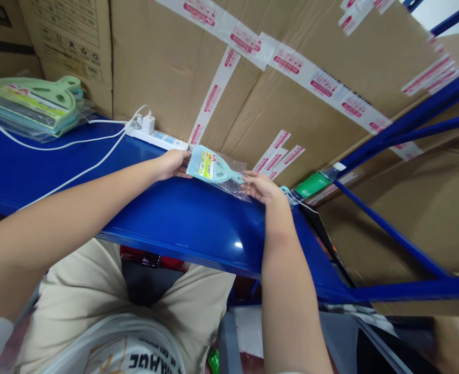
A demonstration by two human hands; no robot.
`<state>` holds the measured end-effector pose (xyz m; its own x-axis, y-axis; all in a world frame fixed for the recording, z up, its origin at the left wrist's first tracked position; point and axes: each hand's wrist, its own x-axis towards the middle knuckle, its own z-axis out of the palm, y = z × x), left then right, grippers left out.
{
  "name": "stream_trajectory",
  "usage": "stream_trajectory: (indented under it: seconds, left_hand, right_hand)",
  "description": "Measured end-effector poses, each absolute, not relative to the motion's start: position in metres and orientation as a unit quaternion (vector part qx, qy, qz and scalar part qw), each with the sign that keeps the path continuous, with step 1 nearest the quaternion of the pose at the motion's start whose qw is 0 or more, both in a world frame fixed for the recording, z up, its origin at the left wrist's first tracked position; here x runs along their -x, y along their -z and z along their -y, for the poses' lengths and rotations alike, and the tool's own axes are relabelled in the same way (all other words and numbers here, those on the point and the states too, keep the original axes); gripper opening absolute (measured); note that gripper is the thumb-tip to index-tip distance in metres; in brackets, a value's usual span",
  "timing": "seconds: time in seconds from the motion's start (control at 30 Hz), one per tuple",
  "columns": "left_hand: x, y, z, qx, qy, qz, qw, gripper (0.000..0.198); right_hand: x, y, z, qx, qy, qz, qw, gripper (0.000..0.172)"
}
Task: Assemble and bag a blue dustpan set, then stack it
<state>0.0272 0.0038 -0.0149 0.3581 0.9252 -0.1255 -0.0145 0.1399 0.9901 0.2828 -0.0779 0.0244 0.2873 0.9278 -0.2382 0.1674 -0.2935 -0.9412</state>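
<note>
A small light-blue dustpan [224,170] in a clear plastic bag is held over the blue shelf, its wide end to the left and its handle to the right. A yellow and white label covers part of the pan. My left hand [174,164] grips the wide end, with its fingertips partly hidden behind the pan. My right hand [261,186] has its fingers closed on the handle end and the bag around it. Loose film of the bag hangs below the handle.
Bagged green and blue dustpans [38,106] lie stacked at the left. A white power strip [157,137] with a plugged-in charger and cables runs along the cardboard boxes [167,67]. A green-labelled bottle [315,183] lies at the right by the blue frame [393,228]. The blue shelf [198,218] has a front edge above my knees.
</note>
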Motion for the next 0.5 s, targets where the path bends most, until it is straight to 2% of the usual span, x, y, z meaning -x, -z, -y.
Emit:
stream_trajectory:
  seconds: [0.2,0.37,0.5]
  left_hand:
    - [-0.0326,0.0094,0.0072,-0.497,-0.408,-0.406,0.65,0.032]
    - [-0.03,0.008,0.005,-0.478,-0.41,-0.401,0.665,0.035]
    - [-0.0306,0.0107,0.0045,-0.495,-0.387,-0.387,0.675,0.038]
  right_hand:
    - [-0.2793,-0.0215,0.075,0.662,-0.438,0.402,0.457,0.026]
    - [-0.2822,-0.0197,0.0719,0.653,-0.455,0.401,0.453,0.039]
    - [-0.2802,-0.0204,0.0733,0.659,-0.447,0.398,0.456,0.031]
